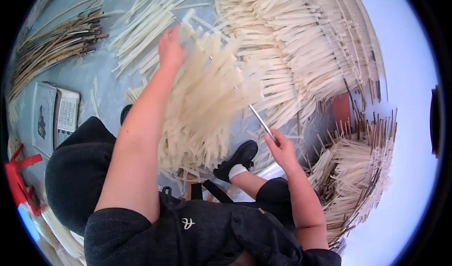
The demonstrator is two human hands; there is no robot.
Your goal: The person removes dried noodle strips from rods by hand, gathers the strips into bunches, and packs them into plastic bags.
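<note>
White script mark on dark shirt (188,224), possibly an R; keypad scale (67,113) legends too small to read. Scale at left, stick bundle (66,49) above it, black shoe (239,160) beside hanging strips (202,101), which hide much of the rod. Strips pale, flat, limp; metal rod (261,121) smooth, thin, slanted. Right hand (282,149) closed around rod's near end; left hand (171,47) curled near far end, grip unclear.
</note>
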